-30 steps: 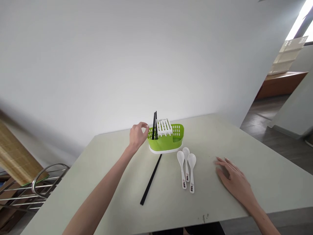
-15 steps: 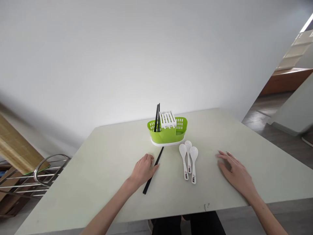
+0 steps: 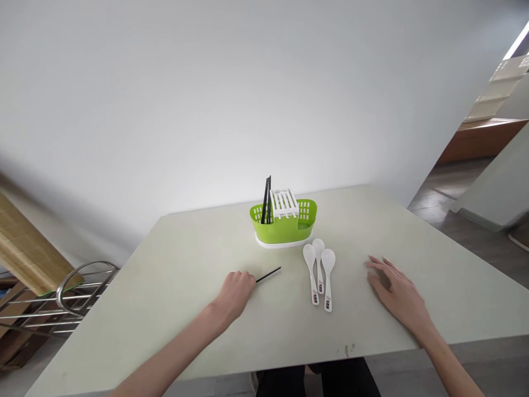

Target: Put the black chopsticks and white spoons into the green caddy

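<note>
- The left grip (image 3: 235,298) was clenched round a slim black chopstick (image 3: 268,274), or perhaps a pair, the count being hidden; its bare end jutted out to the right and away from the person, over the pale counter (image 3: 185,259).
- The long axis lay low and slanting; whether the tip touched the counter could not be told.
- The bright green plastic basket with pierced ends and a white base (image 3: 285,236) stood beyond the left grip and to its right; the tip fell short of it; the left grip was the nearer one.
- Black chopsticks (image 3: 266,201) stood nearly upright in the basket's left end, steeply across the held axis.
- The right grip (image 3: 394,289) rested on the counter, released, fingers spread; three white spoons (image 3: 319,270) lay to its left, handles towards the person.
</note>
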The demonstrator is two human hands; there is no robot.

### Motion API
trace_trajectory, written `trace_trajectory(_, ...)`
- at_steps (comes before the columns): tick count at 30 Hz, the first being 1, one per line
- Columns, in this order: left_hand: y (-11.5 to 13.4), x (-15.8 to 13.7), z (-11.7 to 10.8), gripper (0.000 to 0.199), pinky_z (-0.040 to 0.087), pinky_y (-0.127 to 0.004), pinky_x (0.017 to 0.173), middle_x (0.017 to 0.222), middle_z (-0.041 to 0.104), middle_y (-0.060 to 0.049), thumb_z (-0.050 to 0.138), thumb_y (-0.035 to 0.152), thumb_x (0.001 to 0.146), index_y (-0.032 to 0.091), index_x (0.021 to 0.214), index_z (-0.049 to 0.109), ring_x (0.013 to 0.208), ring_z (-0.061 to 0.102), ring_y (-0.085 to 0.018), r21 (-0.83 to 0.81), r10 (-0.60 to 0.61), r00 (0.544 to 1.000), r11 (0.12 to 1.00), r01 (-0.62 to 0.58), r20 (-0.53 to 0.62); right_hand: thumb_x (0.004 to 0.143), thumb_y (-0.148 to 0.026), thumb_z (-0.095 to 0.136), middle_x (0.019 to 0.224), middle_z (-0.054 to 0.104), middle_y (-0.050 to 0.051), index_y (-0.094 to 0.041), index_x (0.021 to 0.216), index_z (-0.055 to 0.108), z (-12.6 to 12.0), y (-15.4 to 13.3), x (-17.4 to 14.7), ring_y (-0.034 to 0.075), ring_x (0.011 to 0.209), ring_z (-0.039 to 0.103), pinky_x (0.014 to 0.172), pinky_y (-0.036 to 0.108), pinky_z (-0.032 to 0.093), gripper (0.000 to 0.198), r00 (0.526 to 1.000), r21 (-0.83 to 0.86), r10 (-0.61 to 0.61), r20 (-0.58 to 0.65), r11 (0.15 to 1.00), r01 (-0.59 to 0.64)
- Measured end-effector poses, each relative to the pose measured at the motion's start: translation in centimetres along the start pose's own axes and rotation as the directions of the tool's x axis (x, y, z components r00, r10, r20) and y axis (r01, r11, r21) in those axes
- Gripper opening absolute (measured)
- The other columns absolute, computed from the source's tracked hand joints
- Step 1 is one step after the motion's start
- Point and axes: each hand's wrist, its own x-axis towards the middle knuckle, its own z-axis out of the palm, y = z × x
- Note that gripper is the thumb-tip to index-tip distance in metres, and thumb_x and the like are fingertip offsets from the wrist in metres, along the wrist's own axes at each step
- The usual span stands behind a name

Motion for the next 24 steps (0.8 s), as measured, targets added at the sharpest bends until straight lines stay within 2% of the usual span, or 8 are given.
trace_trajectory(3, -1.4, -0.6, -2.0, 0.025, 0.055, -0.038, 0.076, 0.092, 0.078, -0.013, 0.053, 0.003, 0.087, 0.017, 0.083, 0.074, 0.088, 0.076, -0.03, -0.042, -0.06, 0.996, 0.997, 0.057, -0.06, 0.1, -0.058, 0.039, 0.153, 0.06, -0.002, -0.033, 0.122, 0.065, 0.1, 0.0, 0.0, 0.032, 0.151, 0.043, 0.117, 0.058, 0.043, 0.043, 1.0, 0.0, -0.006, -0.004, 1.0, 0.006)
trace_trajectory(6, -3.5, -1.4, -5.8, 0.016, 0.057, -0.032, 0.074, 0.086, 0.08, -0.003, 0.062, 0.017, 0.089, 0.022, 0.085, 0.076, 0.079, 0.077, -0.022, -0.376, -0.093, 0.964, 0.927, -0.008, -0.249, 0.099, -0.058, 0.039, 0.152, 0.06, -0.003, -0.033, 0.121, 0.065, 0.1, 0.0, 0.0, 0.032, 0.151, 0.043, 0.117, 0.059, 0.042, 0.042, 1.0, 0.004, 0.005, -0.008, 1.0, -0.004)
trace_trajectory(8, -4.9, -1.5, -8.9, 0.013, 0.059, -0.031, 0.076, 0.084, 0.081, 0.0, 0.07, 0.034, 0.089, 0.024, 0.088, 0.078, 0.079, 0.077, -0.021, -0.57, -0.181, 0.893, 0.816, -0.098, -0.413, 0.099, -0.058, 0.039, 0.152, 0.06, -0.003, -0.033, 0.121, 0.066, 0.2, 0.0, 0.1, 0.032, 0.15, 0.044, 0.116, 0.059, 0.043, 0.042, 1.0, 0.005, 0.005, -0.014, 1.0, -0.005)
trace_trajectory(10, -6.0, -0.9, -11.7, 0.026, 0.063, -0.034, 0.08, 0.089, 0.082, -0.003, 0.077, 0.047, 0.084, 0.023, 0.095, 0.079, 0.083, 0.078, -0.024, -0.717, -0.324, 0.792, 0.669, -0.195, -0.518, 0.099, -0.057, 0.04, 0.151, 0.061, -0.002, -0.033, 0.12, 0.066, 0.2, 0.0, 0.1, 0.033, 0.15, 0.044, 0.116, 0.059, 0.043, 0.042, 1.0, 0.003, -0.007, -0.023, 1.0, 0.007)
trace_trajectory(13, -6.9, 1.2, -14.6, 0.042, 0.064, -0.038, 0.089, 0.099, 0.082, -0.008, 0.083, 0.05, 0.079, 0.018, 0.105, 0.078, 0.088, 0.079, -0.025, -0.805, -0.497, 0.643, 0.461, -0.372, -0.582, 0.1, -0.055, 0.04, 0.15, 0.062, 0.0, -0.032, 0.12, 0.066, 0.3, 0.0, 0.1, 0.033, 0.149, 0.045, 0.116, 0.058, 0.043, 0.041, 0.999, -0.004, -0.028, -0.034, 1.0, 0.028)
trace_trajectory(15, -7.1, 3.4, -15.5, 0.044, 0.064, -0.041, 0.094, 0.102, 0.082, -0.01, 0.084, 0.049, 0.079, 0.015, 0.107, 0.078, 0.09, 0.079, -0.025, -0.797, -0.558, 0.57, 0.396, -0.455, -0.603, 0.101, -0.054, 0.039, 0.15, 0.062, 0.0, -0.032, 0.121, 0.067, 0.2, -0.2, 0.1, 0.033, 0.149, 0.045, 0.116, 0.058, 0.043, 0.04, 0.999, -0.014, -0.032, -0.038, 0.999, 0.031)
trace_trajectory(19, -7.1, 8.1, -15.4, 0.042, 0.065, -0.042, 0.092, 0.101, 0.082, -0.011, 0.084, 0.044, 0.078, 0.012, 0.106, 0.077, 0.088, 0.079, -0.024, -0.778, -0.581, 0.522, 0.401, -0.484, -0.624, 0.102, -0.054, 0.039, 0.152, 0.061, -0.001, -0.033, 0.123, 0.066, 0.1, -0.6, 0.1, 0.032, 0.15, 0.044, 0.116, 0.058, 0.044, 0.041, 0.999, -0.021, -0.037, -0.027, 0.999, 0.036)
trace_trajectory(24, -7.0, 12.5, -13.7, 0.028, 0.064, -0.036, 0.086, 0.096, 0.082, -0.009, 0.079, 0.037, 0.084, 0.015, 0.101, 0.079, 0.087, 0.079, -0.023, -0.718, -0.488, 0.562, 0.619, -0.317, -0.668, 0.101, -0.053, 0.038, 0.152, 0.061, -0.001, -0.032, 0.122, 0.066, 0.0, -0.9, 0.2, 0.031, 0.151, 0.043, 0.117, 0.058, 0.042, 0.041, 0.999, -0.009, -0.017, -0.03, 1.0, 0.017)
